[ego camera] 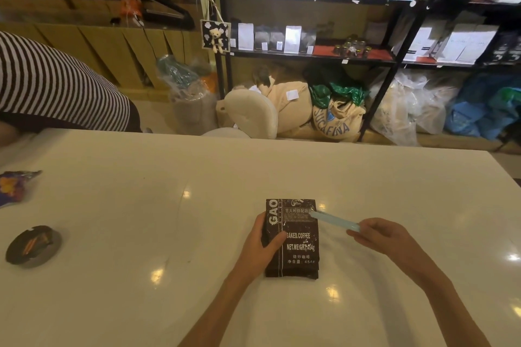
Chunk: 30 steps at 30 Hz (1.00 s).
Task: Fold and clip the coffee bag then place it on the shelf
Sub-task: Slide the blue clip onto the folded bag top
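A dark brown coffee bag (298, 259) with white lettering lies flat on the white table (141, 191), its top end pointing away from me. My left hand (263, 242) grips the bag's left edge, thumb on its face. A long light-blue clip (334, 220) is pinched at one end by my right hand (377, 235); its free end reaches over the bag's upper right part. Beyond the table stands a black metal shelf (310, 55) with several coffee bags on it.
A person in a striped shirt (56, 87) leans at the table's far left. A purple snack wrapper (14, 186) and a dark round dish (32, 245) lie at the left. Burlap sacks (335, 118) and plastic bags sit on the floor under the shelf.
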Each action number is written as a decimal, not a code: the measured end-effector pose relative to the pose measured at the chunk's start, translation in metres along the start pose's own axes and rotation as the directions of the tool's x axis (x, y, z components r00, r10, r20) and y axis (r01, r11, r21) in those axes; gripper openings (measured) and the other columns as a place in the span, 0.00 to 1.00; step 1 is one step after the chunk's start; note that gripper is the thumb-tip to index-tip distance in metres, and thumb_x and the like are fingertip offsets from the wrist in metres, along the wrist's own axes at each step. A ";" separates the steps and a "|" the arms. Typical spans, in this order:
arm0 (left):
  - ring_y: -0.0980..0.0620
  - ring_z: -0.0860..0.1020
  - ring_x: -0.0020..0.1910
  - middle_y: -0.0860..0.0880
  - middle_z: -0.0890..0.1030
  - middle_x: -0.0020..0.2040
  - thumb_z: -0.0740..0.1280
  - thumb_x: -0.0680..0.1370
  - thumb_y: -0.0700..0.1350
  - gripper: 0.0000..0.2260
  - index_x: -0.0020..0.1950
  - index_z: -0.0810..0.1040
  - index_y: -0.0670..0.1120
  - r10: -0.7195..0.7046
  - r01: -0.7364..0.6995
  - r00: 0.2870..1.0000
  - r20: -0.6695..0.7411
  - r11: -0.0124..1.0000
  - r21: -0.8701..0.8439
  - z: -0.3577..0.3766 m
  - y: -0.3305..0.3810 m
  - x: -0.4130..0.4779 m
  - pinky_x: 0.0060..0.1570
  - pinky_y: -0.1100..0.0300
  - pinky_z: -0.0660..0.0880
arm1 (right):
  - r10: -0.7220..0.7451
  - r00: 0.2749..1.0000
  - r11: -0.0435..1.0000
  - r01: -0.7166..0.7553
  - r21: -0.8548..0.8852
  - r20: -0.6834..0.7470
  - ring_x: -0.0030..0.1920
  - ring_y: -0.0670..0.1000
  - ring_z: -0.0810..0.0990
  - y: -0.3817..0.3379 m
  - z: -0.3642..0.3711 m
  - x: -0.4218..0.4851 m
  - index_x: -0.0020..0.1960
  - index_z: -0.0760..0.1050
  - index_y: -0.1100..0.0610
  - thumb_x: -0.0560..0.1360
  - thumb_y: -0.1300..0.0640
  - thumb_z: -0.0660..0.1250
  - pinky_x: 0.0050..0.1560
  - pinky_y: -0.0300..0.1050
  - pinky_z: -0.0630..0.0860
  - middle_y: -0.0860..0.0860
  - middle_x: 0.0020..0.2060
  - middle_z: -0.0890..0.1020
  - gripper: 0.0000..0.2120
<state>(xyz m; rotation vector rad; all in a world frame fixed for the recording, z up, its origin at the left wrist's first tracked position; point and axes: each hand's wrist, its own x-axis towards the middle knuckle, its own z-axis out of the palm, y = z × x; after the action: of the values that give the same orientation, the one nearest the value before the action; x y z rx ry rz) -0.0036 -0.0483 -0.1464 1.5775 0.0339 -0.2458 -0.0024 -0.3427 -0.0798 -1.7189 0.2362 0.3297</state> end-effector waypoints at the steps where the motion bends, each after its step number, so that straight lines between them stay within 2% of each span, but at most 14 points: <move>1: 0.51 0.81 0.59 0.49 0.80 0.62 0.70 0.77 0.44 0.22 0.69 0.68 0.49 -0.004 0.004 1.000 -0.003 1.000 -0.011 0.000 -0.001 0.000 0.57 0.49 0.79 | -0.009 1.000 1.000 0.009 -0.013 0.024 0.54 0.53 0.85 -0.002 0.005 0.003 0.48 0.82 0.63 0.77 0.58 0.68 0.65 0.54 0.74 0.57 0.48 0.87 0.08; 5: 0.52 0.82 0.57 0.48 0.81 0.61 0.70 0.77 0.43 0.20 0.68 0.69 0.49 -0.024 0.023 1.000 -0.003 0.999 -0.047 0.001 -0.001 0.000 0.53 0.54 0.81 | -0.032 0.996 0.998 0.036 -0.044 0.084 0.52 0.55 0.85 -0.010 0.022 0.022 0.50 0.80 0.64 0.77 0.61 0.68 0.61 0.55 0.78 0.60 0.51 0.85 0.07; 12: 0.53 0.82 0.57 0.49 0.80 0.61 0.71 0.77 0.43 0.21 0.68 0.69 0.49 -0.029 0.030 0.999 0.021 0.998 -0.055 0.000 0.001 -0.002 0.54 0.54 0.81 | -0.044 0.992 0.998 0.047 -0.029 0.118 0.50 0.59 0.85 -0.016 0.044 0.044 0.57 0.73 0.61 0.77 0.60 0.68 0.52 0.46 0.82 0.60 0.51 0.86 0.11; 17: 0.54 0.81 0.57 0.52 0.80 0.60 0.71 0.77 0.44 0.20 0.66 0.70 0.53 -0.029 0.030 0.999 0.027 0.999 -0.026 0.001 0.003 -0.001 0.56 0.53 0.80 | -0.049 0.985 0.997 0.058 -0.050 0.165 0.45 0.53 0.81 -0.023 0.063 0.047 0.58 0.72 0.59 0.77 0.60 0.68 0.49 0.47 0.77 0.58 0.50 0.86 0.12; 21: 0.55 0.81 0.57 0.50 0.81 0.60 0.70 0.77 0.42 0.20 0.68 0.70 0.49 -0.013 0.013 1.000 0.008 1.000 -0.017 0.001 0.001 -0.002 0.56 0.54 0.80 | -0.048 0.987 0.996 0.058 -0.066 0.155 0.43 0.52 0.78 -0.024 0.072 0.046 0.58 0.73 0.56 0.77 0.58 0.68 0.48 0.46 0.75 0.58 0.49 0.85 0.10; 25: 0.58 0.82 0.56 0.53 0.81 0.59 0.70 0.78 0.42 0.19 0.67 0.70 0.50 -0.013 0.013 1.000 -0.002 1.000 -0.012 0.004 0.001 -0.003 0.53 0.59 0.80 | -0.052 0.986 0.993 0.067 -0.093 0.158 0.40 0.49 0.77 -0.022 0.073 0.043 0.58 0.74 0.55 0.78 0.57 0.67 0.45 0.43 0.75 0.57 0.46 0.85 0.09; 28: 0.57 0.82 0.56 0.53 0.81 0.59 0.70 0.78 0.44 0.19 0.67 0.70 0.53 -0.014 0.014 1.000 -0.003 1.000 0.005 0.005 0.000 -0.002 0.54 0.55 0.81 | -0.057 0.986 0.991 0.075 -0.110 0.155 0.39 0.47 0.78 -0.019 0.070 0.041 0.59 0.74 0.54 0.78 0.56 0.66 0.43 0.39 0.76 0.56 0.46 0.86 0.09; 30: 0.57 0.82 0.56 0.54 0.80 0.59 0.69 0.78 0.45 0.19 0.67 0.70 0.53 -0.012 0.012 1.000 -0.004 1.000 0.012 0.005 0.000 -0.002 0.55 0.54 0.81 | -0.063 0.988 0.991 0.078 -0.108 0.140 0.41 0.49 0.77 -0.014 0.065 0.040 0.58 0.75 0.52 0.78 0.55 0.66 0.44 0.39 0.77 0.55 0.47 0.86 0.09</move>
<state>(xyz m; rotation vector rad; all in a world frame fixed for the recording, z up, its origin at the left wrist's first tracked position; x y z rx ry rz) -0.0060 -0.0530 -0.1457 1.5898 0.0456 -0.2525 0.0347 -0.2754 -0.0908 -1.8034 0.0574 0.4133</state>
